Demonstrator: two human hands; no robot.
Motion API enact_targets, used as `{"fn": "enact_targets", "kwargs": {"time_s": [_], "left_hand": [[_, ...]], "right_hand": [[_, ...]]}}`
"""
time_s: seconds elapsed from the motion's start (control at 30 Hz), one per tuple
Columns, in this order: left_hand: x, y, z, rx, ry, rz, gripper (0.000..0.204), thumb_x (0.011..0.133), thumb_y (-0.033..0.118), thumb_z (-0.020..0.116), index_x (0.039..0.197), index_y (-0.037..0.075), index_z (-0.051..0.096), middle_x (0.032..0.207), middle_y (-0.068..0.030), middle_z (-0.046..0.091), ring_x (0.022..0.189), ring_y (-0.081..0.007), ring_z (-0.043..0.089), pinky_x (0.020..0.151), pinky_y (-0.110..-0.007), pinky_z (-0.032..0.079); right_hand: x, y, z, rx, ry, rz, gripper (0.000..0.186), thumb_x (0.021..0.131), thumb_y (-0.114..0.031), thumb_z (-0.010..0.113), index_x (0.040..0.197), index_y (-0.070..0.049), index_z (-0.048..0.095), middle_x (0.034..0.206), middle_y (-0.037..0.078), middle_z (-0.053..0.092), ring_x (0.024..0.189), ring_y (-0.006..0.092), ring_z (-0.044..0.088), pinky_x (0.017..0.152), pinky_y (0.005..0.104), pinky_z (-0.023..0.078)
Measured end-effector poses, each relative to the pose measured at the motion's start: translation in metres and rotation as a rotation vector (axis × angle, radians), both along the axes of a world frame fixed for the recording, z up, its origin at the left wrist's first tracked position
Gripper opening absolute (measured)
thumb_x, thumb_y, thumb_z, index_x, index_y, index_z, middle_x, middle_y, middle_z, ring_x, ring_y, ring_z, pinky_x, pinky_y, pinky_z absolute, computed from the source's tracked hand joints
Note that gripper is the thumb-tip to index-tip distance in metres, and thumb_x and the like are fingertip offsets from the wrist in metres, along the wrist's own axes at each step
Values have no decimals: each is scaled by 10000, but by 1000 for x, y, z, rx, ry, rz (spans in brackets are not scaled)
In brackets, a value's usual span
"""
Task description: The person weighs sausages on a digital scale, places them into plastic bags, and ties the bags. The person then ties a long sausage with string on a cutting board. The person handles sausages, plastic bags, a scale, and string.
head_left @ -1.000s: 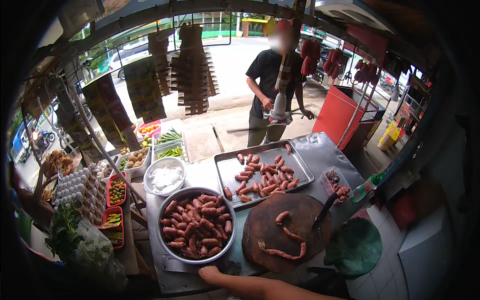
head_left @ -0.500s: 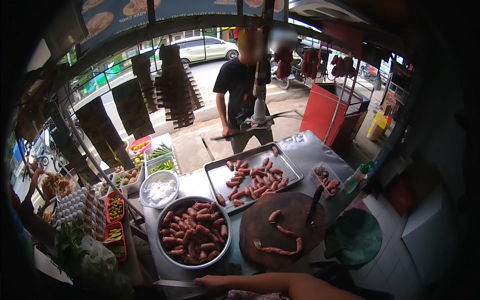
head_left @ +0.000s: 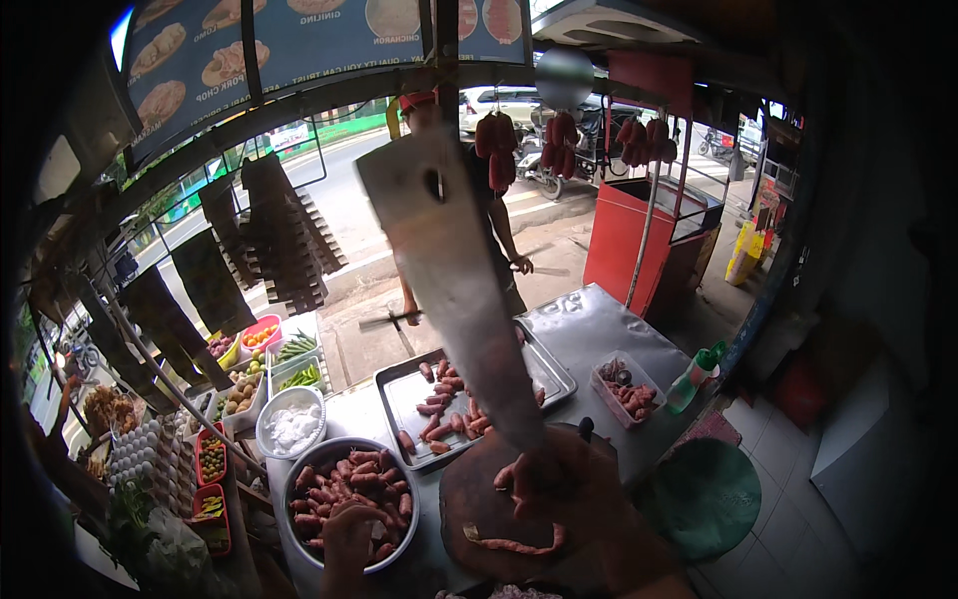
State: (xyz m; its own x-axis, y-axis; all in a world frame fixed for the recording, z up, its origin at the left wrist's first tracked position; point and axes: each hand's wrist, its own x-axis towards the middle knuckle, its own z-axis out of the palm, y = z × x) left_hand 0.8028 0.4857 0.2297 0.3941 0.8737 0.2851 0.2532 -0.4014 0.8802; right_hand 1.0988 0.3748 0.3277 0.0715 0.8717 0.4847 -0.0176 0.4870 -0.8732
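My right hand (head_left: 569,489) is closed round the handle of a large cleaver (head_left: 449,270), its broad blade with a hole standing upright before me. Beneath that hand lies a dark round chopping board (head_left: 469,509) bearing a string of sausage casing (head_left: 519,545) and a plump sausage end (head_left: 504,477). Over the near edge of a metal bowl (head_left: 291,479), my left hand (head_left: 349,534) has loosely curved fingers, apparently apart with nothing in them. Sausages (head_left: 349,479) fill the bowl. More short sausages (head_left: 439,399) lie on a metal tray (head_left: 561,374), partly hidden by the blade.
A white bowl of white stuff (head_left: 291,424), vegetable tubs (head_left: 299,344) and egg trays (head_left: 145,449) stand left. To the right are a plastic box of meat (head_left: 629,391), a green bottle (head_left: 696,377) and a green tub (head_left: 707,499). A person (head_left: 509,235) stands opposite; sausages (head_left: 496,145) hang overhead.
My right hand has lifted the cleaver from low by the table's near edge to upright over the board. My left hand has come into view at the bowl. The whole view has shifted.
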Motion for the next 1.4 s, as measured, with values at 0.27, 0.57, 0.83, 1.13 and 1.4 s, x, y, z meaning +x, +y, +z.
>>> {"fn": "enact_targets", "kwargs": {"time_s": [0.27,0.57,0.83,1.13,1.4], "left_hand": [[241,125,204,270,36,-406,141,932,117,626,953,-19,658,797,-48,655,753,-78,584,685,-257,465],[528,284,279,940,629,-168,460,847,326,694,1233,83,637,1084,-159,692,991,-342,667,884,-438,509],[631,332,288,727,577,352,734,843,670,592,1091,-19,640,937,-171,721,898,-312,711,802,-425,533],[673,347,303,551,698,533,718,824,536,697,1244,-32,565,1132,-204,680,1064,-293,678,872,-398,529],[637,408,299,460,208,-102,410,845,341,649,1037,-21,644,890,-144,683,766,-231,656,717,-382,522]], "right_hand": [[199,-42,-36,-52,167,-841,551,786,67,675,1307,-19,517,868,-8,560,585,46,484,491,198,407],[297,-81,-107,-292,419,-869,297,753,70,643,1018,-26,549,811,23,536,538,78,492,460,231,425],[313,-132,-145,-461,387,-872,355,770,76,636,1101,-30,564,776,8,544,538,70,513,468,219,432],[307,-136,-153,-524,430,-809,141,830,35,640,903,-77,598,645,-49,506,507,33,458,476,204,369],[320,-84,-144,-435,340,-699,287,784,38,664,1058,-29,610,770,7,585,575,63,540,523,211,438]]}}
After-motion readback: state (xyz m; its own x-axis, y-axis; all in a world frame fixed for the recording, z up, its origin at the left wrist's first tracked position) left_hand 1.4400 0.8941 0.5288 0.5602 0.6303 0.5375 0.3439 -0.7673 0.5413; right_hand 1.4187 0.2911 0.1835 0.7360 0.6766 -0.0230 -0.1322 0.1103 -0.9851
